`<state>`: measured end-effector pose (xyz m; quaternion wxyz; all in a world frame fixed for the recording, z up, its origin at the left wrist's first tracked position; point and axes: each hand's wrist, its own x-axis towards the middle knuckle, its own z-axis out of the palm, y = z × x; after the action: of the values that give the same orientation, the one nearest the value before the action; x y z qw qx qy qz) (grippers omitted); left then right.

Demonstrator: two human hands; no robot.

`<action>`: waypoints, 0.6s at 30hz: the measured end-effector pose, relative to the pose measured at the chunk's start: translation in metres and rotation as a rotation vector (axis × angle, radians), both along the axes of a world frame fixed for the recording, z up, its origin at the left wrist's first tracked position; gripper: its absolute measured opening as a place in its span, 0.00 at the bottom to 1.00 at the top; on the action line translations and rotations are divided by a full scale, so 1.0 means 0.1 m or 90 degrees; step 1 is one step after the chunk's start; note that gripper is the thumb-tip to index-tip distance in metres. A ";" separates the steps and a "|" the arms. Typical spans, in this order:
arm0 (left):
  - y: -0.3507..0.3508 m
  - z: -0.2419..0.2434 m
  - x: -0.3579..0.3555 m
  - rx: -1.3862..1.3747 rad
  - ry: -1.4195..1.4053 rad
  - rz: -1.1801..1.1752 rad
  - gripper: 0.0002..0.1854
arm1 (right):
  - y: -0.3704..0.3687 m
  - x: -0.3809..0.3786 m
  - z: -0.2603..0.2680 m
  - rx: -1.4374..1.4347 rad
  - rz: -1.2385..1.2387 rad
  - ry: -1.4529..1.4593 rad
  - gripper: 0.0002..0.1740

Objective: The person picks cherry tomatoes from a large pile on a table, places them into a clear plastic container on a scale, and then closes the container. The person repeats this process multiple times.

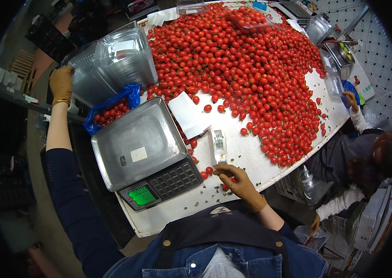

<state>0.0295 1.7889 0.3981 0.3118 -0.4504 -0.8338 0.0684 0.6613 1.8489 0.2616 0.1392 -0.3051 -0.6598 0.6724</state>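
My left hand (61, 83), in a tan glove, is at the outer edge of the stacked clear plastic clamshell boxes (112, 62); its fingertips touch or nearly touch them, and I cannot tell whether they grip. My right hand (234, 182), gloved alike, hovers palm down with bent fingers over the table's near edge, beside a few loose cherry tomatoes (204, 175). A white tape dispenser (218, 147) lies just beyond it. Between my hands stands a digital scale (140, 139) with a bare steel pan and lit green display. White paper sheets (189, 116) lie beside the scale.
A large heap of cherry tomatoes (234, 62) covers much of the white table (161, 219). A blue bag of tomatoes (131, 95) sits behind the scale. An open box of tomatoes (248, 19) rests on the heap. At the right, a co-worker (341, 160) reaches toward clear boxes (333, 84).
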 end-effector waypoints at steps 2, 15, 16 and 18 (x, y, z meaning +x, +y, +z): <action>-0.02 0.28 0.16 0.077 -0.011 -0.080 0.08 | 0.15 -0.13 -0.06 0.049 0.026 -0.040 0.16; -0.82 -0.76 2.78 0.189 -0.760 -0.046 0.24 | 1.03 -1.74 -0.87 0.849 0.229 -0.159 0.05; -0.82 -0.92 2.89 0.275 -0.911 -0.006 0.20 | 1.04 -1.73 -0.90 0.851 0.254 -0.173 0.05; -0.85 -1.14 2.98 0.370 -0.929 -0.046 0.16 | 1.06 -1.70 -0.93 0.864 0.255 -0.181 0.04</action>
<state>0.3274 1.7036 0.2846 -0.2073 -0.3083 -0.7972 -0.4758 0.4914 1.9548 0.1683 0.0849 -0.1094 -0.9871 0.0810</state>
